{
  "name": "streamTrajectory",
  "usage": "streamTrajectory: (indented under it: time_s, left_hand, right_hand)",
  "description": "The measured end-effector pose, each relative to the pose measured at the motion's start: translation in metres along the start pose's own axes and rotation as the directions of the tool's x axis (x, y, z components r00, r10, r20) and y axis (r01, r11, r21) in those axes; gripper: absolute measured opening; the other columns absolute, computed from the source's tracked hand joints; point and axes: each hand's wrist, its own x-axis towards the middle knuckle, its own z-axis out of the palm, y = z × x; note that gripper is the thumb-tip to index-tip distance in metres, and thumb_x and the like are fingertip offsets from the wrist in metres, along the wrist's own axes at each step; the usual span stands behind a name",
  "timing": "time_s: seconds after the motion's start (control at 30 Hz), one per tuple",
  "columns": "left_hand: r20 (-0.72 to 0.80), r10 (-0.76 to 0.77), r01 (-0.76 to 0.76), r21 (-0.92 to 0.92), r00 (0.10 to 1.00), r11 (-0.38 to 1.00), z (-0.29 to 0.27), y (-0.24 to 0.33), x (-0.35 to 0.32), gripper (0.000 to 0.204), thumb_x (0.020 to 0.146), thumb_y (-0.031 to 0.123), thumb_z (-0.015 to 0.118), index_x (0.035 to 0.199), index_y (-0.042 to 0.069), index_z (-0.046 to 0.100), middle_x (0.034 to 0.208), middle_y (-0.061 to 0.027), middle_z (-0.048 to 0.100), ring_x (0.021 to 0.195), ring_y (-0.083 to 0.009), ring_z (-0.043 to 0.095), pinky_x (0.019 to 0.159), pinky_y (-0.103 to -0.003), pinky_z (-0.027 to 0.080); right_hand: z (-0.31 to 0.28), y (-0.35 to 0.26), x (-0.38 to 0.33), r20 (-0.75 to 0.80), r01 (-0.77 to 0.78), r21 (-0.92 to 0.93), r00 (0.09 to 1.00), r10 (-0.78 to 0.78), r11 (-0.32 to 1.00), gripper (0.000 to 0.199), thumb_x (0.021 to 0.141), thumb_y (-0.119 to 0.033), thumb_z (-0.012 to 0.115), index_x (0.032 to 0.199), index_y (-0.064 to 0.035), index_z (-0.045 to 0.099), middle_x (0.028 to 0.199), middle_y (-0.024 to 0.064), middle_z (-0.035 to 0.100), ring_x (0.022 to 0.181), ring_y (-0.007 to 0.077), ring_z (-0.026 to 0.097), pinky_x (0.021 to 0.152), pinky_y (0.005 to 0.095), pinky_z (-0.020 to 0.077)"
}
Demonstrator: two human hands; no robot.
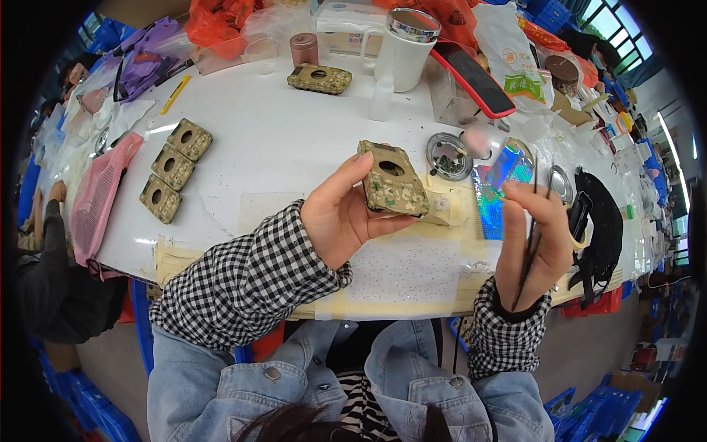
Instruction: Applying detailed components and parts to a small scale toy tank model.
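My left hand (pixel 345 218) holds a small flat box (pixel 392 179) covered in green floral fabric, with a round hole in its top, tilted above the white table (pixel 280 140). My right hand (pixel 533 234) grips a thin dark stick-like tool (pixel 532 236) that runs up between the fingers. It hovers beside a shiny iridescent sheet (pixel 507 177) and a small round tin of tiny bits (pixel 448 156). Both forearms wear black-and-white checked sleeves.
Three more floral boxes (pixel 175 169) lie in a row at the left, another (pixel 319 78) at the back. A pink mesh bag (pixel 99 199), white mug (pixel 403 48), small bottle (pixel 381 97), red phone (pixel 475 77), black straps (pixel 600 221) and bags surround them. Another person's sleeve (pixel 51 243) is at far left.
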Motion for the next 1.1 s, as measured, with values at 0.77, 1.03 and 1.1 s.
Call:
streamTrajectory:
  time_s: [0.77, 1.03, 1.1]
  left_hand:
    - [0.022, -0.036, 0.035, 0.034, 0.999, 0.999, 0.005, -0.002, -0.004, 0.048, 0.096, 0.037, 0.034, 0.131, 0.003, 0.037, 0.121, -0.0164, 0.053, 0.107, -0.0295, 0.058, 0.087, -0.035, 0.053]
    - [0.028, -0.038, 0.038, 0.02, 0.999, 0.999, 0.005, -0.003, -0.003, 0.048, 0.096, 0.037, 0.035, 0.131, 0.004, 0.037, 0.121, -0.0166, 0.053, 0.107, -0.0301, 0.058, 0.087, -0.035, 0.053]
    - [0.025, -0.039, 0.038, 0.02, 0.999, 0.999, 0.005, -0.003, -0.003, 0.048, 0.096, 0.037, 0.035, 0.131, 0.004, 0.037, 0.121, -0.0165, 0.053, 0.107, -0.0301, 0.058, 0.087, -0.036, 0.053]
  right_hand:
    - [0.043, 0.003, 0.006, 0.168, -0.115, 0.375, 0.984, 0.054, 0.92, 0.003, 0.083, -0.003, 0.062, 0.085, -0.0022, 0.06, 0.068, 0.0022, 0.052, 0.057, 0.0091, 0.041, 0.053, 0.0226, 0.0322]
    - [0.043, 0.003, 0.006, 0.172, -0.135, 0.377, 0.982, 0.074, 0.916, 0.003, 0.083, -0.003, 0.062, 0.085, -0.002, 0.06, 0.067, 0.0024, 0.052, 0.057, 0.0093, 0.041, 0.053, 0.0227, 0.0325]
    - [0.043, 0.003, 0.006, 0.171, -0.134, 0.378, 0.983, 0.074, 0.916, 0.003, 0.083, -0.003, 0.062, 0.085, -0.002, 0.06, 0.067, 0.0025, 0.052, 0.057, 0.0093, 0.042, 0.053, 0.0227, 0.0326]
